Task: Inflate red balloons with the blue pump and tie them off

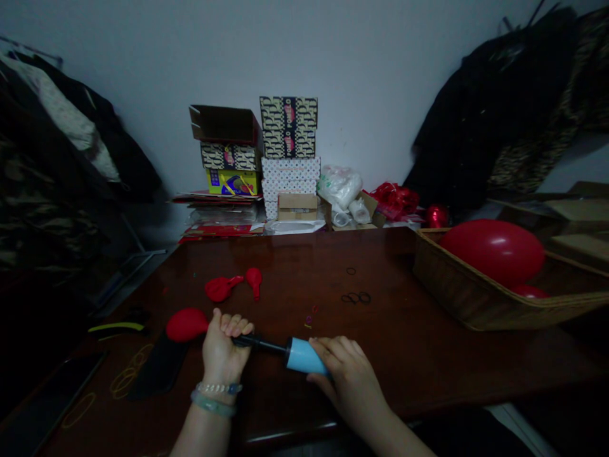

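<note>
My left hand (226, 346) is wrapped round the black nozzle end of a hand pump, where the neck of a partly filled red balloon (186, 325) meets it; the neck itself is hidden by the fingers. My right hand (349, 374) grips the light blue barrel of the balloon pump (304, 357), with the black rod showing between both hands. Beyond them on the table lie two limp red balloons (221, 289). A bracelet and a pale green bangle circle my left wrist.
On the right, a wicker basket (457, 298) holds a large inflated red balloon (497, 252). Black bands (356, 297) and yellow rubber bands (124, 381) lie on the brown table (394, 343). A dark phone (52, 400) rests at left. Stacked boxes (290, 184) stand behind.
</note>
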Available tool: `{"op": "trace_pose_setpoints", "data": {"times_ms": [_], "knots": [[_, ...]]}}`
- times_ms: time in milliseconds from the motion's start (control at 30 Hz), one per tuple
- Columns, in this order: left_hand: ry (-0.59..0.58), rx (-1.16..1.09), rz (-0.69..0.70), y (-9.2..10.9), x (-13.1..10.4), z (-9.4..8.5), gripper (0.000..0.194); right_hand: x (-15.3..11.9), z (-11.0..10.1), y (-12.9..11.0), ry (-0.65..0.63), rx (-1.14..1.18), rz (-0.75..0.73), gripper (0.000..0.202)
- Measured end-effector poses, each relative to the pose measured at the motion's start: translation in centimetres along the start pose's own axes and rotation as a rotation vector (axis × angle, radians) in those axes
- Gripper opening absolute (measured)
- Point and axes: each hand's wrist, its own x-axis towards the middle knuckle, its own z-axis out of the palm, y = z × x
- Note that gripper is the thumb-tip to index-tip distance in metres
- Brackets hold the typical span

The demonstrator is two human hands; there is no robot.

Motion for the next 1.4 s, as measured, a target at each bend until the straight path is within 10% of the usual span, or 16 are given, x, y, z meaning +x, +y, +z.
{"op": "trace_pose_setpoints", "data": {"times_ms": [767, 1400], "knots": [[-0.036, -0.017, -0.053, -5.1, -1.6, 0.2, 0.045, -0.2, 1.0, -0.1, 0.064, -0.056, -0.003, 0.053], [0.026, -0.056, -0.029, -0.6, 0.7, -1.0, 0.041, 0.1, 0.0, 0.8, 0.027, -0.08, -0.033, 0.051]]}}
